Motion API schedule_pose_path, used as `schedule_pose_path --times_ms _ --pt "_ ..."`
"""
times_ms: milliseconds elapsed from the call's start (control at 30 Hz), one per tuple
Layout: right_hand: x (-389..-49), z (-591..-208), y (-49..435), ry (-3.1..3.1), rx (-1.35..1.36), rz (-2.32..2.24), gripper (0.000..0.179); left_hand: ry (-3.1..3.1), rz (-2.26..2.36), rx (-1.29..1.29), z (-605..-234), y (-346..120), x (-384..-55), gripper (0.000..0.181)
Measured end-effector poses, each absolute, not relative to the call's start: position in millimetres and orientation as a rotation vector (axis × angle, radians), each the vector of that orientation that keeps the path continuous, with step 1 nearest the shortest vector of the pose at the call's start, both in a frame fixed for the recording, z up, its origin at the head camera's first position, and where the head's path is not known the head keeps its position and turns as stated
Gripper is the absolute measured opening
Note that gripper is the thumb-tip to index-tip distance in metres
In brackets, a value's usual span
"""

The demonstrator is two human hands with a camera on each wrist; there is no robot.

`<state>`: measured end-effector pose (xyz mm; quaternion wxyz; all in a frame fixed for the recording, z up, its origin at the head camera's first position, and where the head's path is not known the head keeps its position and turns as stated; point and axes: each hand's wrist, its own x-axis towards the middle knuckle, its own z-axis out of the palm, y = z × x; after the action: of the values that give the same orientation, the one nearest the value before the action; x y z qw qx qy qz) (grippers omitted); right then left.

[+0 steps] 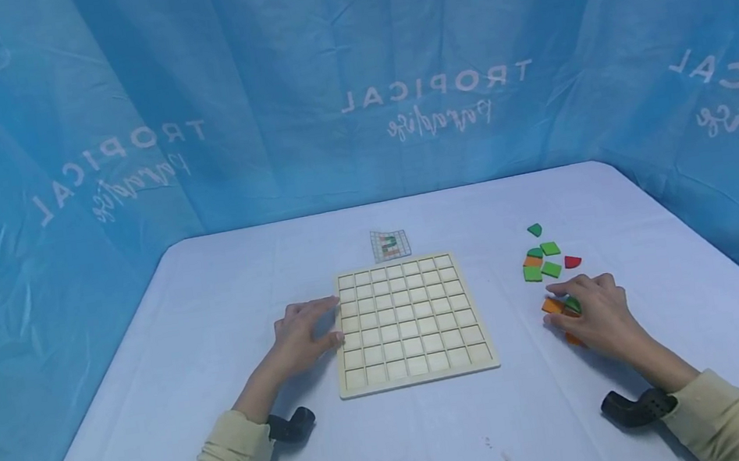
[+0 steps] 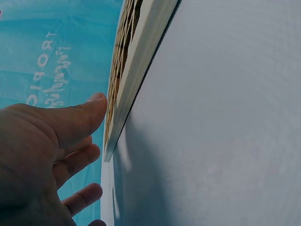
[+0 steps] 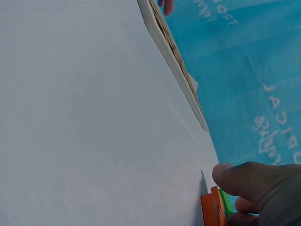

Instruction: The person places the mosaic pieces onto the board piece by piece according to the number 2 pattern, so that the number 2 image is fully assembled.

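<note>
A pale wooden board (image 1: 419, 380) with a grid of square cells lies on the white table. At its left edge is my left hand (image 1: 301, 338), thumb and fingers spread, with the fingertips right at the rim. My right hand (image 1: 600, 308) hovers low over a small cluster of pieces to the right of the board. Under its fingers show an orange tile (image 1: 552, 305) and a green piece (image 1: 573, 304); the palm hides part of the cluster. In the right wrist view, the thumb (image 3: 244, 176) is beside stacked orange tiles (image 3: 209, 209).
Farther back on the right lie several loose pieces: green tiles (image 1: 549, 248), a red rounded piece (image 1: 572, 262) and a green rounded piece (image 1: 535, 230). A small pattern card (image 1: 401, 250) sits behind the board. Blue curtains (image 1: 330, 149) surround the table (image 1: 242, 280).
</note>
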<state>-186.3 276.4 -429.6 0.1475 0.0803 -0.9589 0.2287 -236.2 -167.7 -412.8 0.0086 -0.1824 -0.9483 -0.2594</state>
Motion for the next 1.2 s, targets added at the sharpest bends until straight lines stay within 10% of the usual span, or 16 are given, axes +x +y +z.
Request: schedule_pose_path --times_ms 1200 --pt "-190.5 -435.8 282.4 -2.783 0.164 0.772 0.031 -2.936 -0.920 -0.566 -415.4 -168.3 -237.6 0.048"
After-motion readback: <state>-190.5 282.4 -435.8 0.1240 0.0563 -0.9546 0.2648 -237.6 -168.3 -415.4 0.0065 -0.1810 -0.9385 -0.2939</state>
